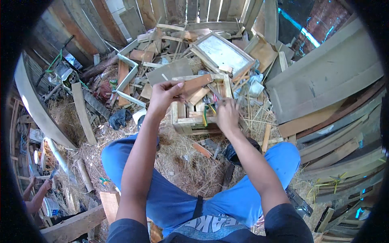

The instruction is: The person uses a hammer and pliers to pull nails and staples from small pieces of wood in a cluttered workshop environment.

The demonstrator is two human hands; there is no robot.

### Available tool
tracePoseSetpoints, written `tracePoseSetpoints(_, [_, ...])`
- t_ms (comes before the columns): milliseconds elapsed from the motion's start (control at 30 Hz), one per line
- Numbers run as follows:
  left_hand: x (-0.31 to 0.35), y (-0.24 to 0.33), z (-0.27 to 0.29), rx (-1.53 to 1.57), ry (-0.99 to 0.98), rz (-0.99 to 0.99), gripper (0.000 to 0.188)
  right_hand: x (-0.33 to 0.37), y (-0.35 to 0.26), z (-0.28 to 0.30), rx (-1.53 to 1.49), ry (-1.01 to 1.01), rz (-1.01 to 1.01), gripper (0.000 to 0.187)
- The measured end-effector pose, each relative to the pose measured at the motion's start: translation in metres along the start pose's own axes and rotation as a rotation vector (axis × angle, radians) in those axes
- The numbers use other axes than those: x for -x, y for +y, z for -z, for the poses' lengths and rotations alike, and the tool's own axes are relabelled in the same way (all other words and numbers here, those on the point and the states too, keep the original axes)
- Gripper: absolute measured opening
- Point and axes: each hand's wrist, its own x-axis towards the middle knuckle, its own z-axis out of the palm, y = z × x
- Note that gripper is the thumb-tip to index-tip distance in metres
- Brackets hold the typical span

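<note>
My left hand (165, 96) is closed on one end of a flat piece of brown wood (197, 83), held up over an open wooden box frame (190, 121). Close to the other end of that piece, my right hand (227, 115) grips a thin grey blade-like tool (214, 91); its exact kind does not show. The tool's tip comes near the wood's end, and I cannot tell whether they touch. Inside the box lie wooden strips and several hand tools, partly hidden. Pliers with yellow-and-green handles (205, 116) hang over its near edge, beside my right hand.
Behind the box stands a framed pale panel (223, 53) among heaped wood scraps. A large grey board (324, 81) leans at the right, above stacked planks. A curved board (38, 105) stands at the left. Another person's arm (37, 197) shows at the far left. Straw and shavings cover the ground.
</note>
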Motion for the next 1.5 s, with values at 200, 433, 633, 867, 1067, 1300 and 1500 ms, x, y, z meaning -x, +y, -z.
tracePoseSetpoints(200, [0.001, 0.003, 0.01, 0.06, 0.015, -0.01, 0.029, -0.006, -0.017, -0.041, -0.121, -0.086, -0.148, 0.042])
tracePoseSetpoints(433, [0.005, 0.009, 0.01, 0.092, 0.018, 0.001, 0.028, -0.033, -0.014, -0.025, -0.18, -0.418, -0.35, 0.029])
tracePoseSetpoints(633, [0.004, 0.014, -0.005, 0.147, -0.008, -0.004, 0.027, -0.026, 0.026, 0.024, -1.134, -0.533, -0.745, 0.027])
tracePoseSetpoints(867, [-0.005, 0.008, -0.016, 0.213, -0.059, -0.03, 0.027, 0.004, 0.02, 0.141, -1.984, -0.339, -0.425, 0.036])
tracePoseSetpoints(1067, [-0.001, 0.019, -0.051, 0.175, -0.174, -0.041, 0.026, 0.025, 0.031, 0.166, -1.861, -0.431, -0.333, 0.036])
tracePoseSetpoints(1300, [-0.003, 0.023, -0.07, 0.181, -0.288, -0.026, 0.021, 0.036, 0.048, 0.17, -1.786, -0.305, -0.369, 0.037])
tracePoseSetpoints(1500, [-0.005, 0.02, -0.078, 0.172, -0.308, -0.032, 0.021, 0.041, 0.048, 0.173, -1.898, -0.331, -0.381, 0.04])
